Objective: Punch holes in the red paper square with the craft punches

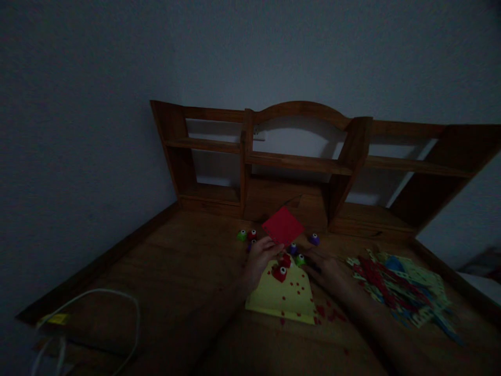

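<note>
The picture is dim. My left hand [263, 256] pinches the lower corner of a square red sheet of paper [283, 226], which is raised and has small holes along its edge. Under it, a red craft punch [279, 273] with a white round button rests on a yellow sheet [282, 303] scattered with small red cut-outs [298, 292]. Another red piece [287, 260] sits close to my fingers, partly hidden. My right hand [324, 265] is low over the table with its fingers stretched out, beside a green punch [300, 260] and a purple punch [293, 248].
More punches stand behind: a green one [241, 235], a red one [252, 235] and a purple one [314, 239]. A heap of punched paper strips [403, 287] lies right. A white cable [136, 313] loops at left. A wooden shelf unit [289, 161] stands along the wall.
</note>
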Motion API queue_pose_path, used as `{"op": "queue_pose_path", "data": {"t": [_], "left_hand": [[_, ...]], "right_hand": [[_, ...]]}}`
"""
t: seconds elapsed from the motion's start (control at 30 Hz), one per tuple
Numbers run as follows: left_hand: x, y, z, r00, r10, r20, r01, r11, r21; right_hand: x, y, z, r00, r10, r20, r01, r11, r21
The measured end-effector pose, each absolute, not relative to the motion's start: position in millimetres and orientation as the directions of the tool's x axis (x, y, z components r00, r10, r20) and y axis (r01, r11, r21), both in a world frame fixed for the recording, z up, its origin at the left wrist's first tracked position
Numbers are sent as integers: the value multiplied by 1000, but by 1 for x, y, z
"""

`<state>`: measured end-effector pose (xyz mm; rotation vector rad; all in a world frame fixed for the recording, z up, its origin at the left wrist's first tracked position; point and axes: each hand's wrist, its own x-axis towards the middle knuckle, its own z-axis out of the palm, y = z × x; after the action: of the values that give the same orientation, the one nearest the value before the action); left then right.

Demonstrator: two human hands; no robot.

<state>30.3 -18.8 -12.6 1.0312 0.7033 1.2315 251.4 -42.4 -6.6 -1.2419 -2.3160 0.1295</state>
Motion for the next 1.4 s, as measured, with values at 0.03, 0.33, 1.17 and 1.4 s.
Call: {"op": "queue_pose_path", "data": {"t": [0.03, 0.33, 1.17, 1.4], "left_hand": [[32, -20, -13, 238, 967, 95, -410, 11, 912], [36, -21, -16, 226, 964, 143, -419, -37, 907], [43, -24, -20, 272, 921, 279, -86, -265, 960], [43, -24, -22, 253, 916, 311, -17, -317, 948]], "right_hand": [[251, -43, -7, -440, 803, 401, 754, 573, -321], [240, -45, -4, -15, 900, 436, 496, 386, -778], [218, -57, 3, -78, 997, 22, -206, 6, -979], [220, -53, -3, -92, 995, 41, -193, 23, -981]]}}
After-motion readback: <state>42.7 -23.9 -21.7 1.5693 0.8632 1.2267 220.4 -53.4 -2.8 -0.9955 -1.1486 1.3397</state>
